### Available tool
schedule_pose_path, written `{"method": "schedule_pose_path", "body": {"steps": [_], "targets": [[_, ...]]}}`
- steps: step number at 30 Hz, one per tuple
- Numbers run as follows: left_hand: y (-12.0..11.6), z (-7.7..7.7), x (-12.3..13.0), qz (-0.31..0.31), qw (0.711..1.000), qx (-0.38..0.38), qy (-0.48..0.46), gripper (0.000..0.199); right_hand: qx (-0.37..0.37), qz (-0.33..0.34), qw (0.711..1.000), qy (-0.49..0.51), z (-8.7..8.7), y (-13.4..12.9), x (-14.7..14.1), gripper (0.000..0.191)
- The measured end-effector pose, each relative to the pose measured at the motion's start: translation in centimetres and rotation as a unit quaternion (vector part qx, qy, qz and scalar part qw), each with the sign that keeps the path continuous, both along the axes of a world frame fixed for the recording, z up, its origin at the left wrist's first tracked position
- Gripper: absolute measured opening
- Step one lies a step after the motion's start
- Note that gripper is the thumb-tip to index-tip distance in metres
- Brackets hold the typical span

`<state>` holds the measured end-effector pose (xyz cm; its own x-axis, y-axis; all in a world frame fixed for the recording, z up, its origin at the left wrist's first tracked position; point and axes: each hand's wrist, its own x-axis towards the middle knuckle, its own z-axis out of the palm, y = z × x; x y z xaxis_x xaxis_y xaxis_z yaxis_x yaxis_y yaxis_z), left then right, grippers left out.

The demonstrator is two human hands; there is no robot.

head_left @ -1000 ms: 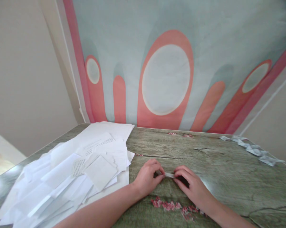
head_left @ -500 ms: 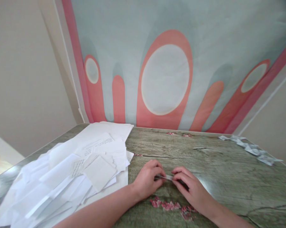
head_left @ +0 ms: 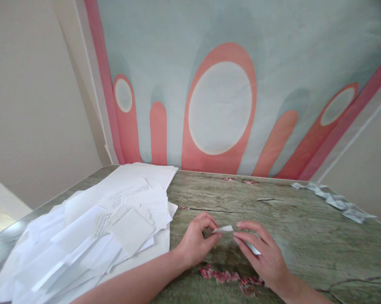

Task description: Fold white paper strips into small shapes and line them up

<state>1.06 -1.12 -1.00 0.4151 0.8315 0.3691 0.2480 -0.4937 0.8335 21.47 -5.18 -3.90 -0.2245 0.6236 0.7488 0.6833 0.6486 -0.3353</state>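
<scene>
My left hand (head_left: 199, 236) pinches the left end of a small folded white paper (head_left: 224, 229) just above the wood-patterned table. To its right is my right hand (head_left: 265, 253), fingers bent and slightly apart, its fingertips close to the paper's right end. A pale sliver (head_left: 253, 248) shows between the right hand's fingers; whether it is paper in the hand or something behind is unclear. Left of both hands lies a large heap of loose white paper sheets (head_left: 79, 236), some with printed text.
Several small folded pale papers (head_left: 336, 200) lie in a line along the table's right back edge. The wood-grain table (head_left: 304, 236) has printed pink flowers. A blue-green panel with pink shapes (head_left: 220, 105) stands behind it.
My right hand has moved slightly right and opened from the paper's right end. The small paper now shows more of its white face, held by the left hand.
</scene>
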Motion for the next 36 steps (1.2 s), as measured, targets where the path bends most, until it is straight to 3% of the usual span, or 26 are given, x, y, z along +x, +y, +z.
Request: {"method": "schedule_pose_path", "body": {"steps": [4, 12, 18, 28, 32, 36], "targets": [[-0.3, 0.0, 0.1, -0.007, 0.999, -0.027, -0.015, 0.011, 0.034, -0.002, 0.999, -0.025, 0.2, 0.0, 0.2, 0.032], [-1.0, 0.0, 0.5, -0.012, 0.999, -0.032, -0.037, 0.012, 0.030, -0.008, 0.999, -0.020, 0.1, -0.1, 0.0, 0.031], [-1.2, 0.1, 0.3, 0.003, 0.999, 0.035, -0.020, 0.011, 0.028, -0.007, 1.000, -0.008, 0.4, -0.3, -0.3, 0.026], [-0.9, -0.7, -0.4, 0.008, 0.971, 0.236, 0.036, 0.017, 0.051, 0.011, 0.999, -0.012, 0.6, -0.3, -0.3, 0.020], [-0.9, -0.4, -0.4, -0.003, 0.965, 0.258, 0.047, 0.017, 0.041, 0.029, 0.998, -0.029, 0.3, -0.3, -0.3, 0.021], [-0.9, -0.2, -0.4, -0.013, 0.973, 0.226, 0.037, 0.018, -0.003, 0.019, 1.000, -0.015, -0.1, -0.1, -0.2, 0.015]]}}
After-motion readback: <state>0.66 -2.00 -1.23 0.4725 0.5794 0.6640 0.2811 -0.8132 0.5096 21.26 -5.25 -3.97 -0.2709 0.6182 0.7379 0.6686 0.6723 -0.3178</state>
